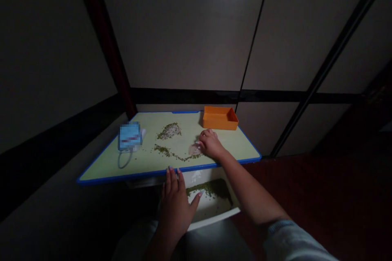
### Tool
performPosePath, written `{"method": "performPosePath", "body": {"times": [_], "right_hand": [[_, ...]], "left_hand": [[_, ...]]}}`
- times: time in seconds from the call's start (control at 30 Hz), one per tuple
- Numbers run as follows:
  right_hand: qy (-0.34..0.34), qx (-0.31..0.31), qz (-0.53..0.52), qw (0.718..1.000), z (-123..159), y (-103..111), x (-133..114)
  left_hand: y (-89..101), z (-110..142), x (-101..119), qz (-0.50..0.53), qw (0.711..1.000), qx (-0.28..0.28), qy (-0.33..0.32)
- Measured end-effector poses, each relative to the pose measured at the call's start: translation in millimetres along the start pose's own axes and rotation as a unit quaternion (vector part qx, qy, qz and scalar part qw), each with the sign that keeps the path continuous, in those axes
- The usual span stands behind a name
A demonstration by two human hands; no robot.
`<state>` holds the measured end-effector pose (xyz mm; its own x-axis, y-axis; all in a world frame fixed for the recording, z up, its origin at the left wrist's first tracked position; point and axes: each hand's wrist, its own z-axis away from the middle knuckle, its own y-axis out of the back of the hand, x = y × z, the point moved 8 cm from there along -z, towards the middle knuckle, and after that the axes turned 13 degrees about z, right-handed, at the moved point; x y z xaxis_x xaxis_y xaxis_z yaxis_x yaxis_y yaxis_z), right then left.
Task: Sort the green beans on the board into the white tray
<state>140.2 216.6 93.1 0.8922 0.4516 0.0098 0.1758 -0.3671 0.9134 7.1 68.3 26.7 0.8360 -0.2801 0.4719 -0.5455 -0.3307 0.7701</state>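
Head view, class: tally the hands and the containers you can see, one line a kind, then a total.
Hands: 2 (left hand, right hand)
Containers: 2 (orange box, white tray holding green grains)
Total: 4

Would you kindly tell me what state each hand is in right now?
Left hand: open, holding nothing.
Right hand: half closed against a pink scrap; whether it grips it cannot be told.

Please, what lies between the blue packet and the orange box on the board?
The head view shows a loose patch of small green seeds on the pale cutting board, between them.
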Motion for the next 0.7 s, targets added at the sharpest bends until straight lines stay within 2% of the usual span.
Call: {"method": "performPosePath", "body": {"times": [0.23,0.33,0.5,0.7], "right_hand": [[0.022,0.01,-0.047,0.999,0.0,-1.8,-2.8],[-0.005,0.017,-0.052,0.999,-1.1,0.3,3.1],[-0.083,0.021,-0.002,0.996,0.2,7.7,14.2],[-0.089,0.023,0.056,0.994,-6.1,12.3,6.4]], "left_hand": [[-0.7,-1.8,-4.4,0.001,1.0,0.0,-0.014],[-1.2,-1.7,-5.3,0.007,1.0,0.006,-0.015],[-0.9,-0.6,-5.3,0.015,1.0,0.01,-0.018],[-1.3,1.4,-3.7,0.017,0.999,0.005,-0.04]]}}
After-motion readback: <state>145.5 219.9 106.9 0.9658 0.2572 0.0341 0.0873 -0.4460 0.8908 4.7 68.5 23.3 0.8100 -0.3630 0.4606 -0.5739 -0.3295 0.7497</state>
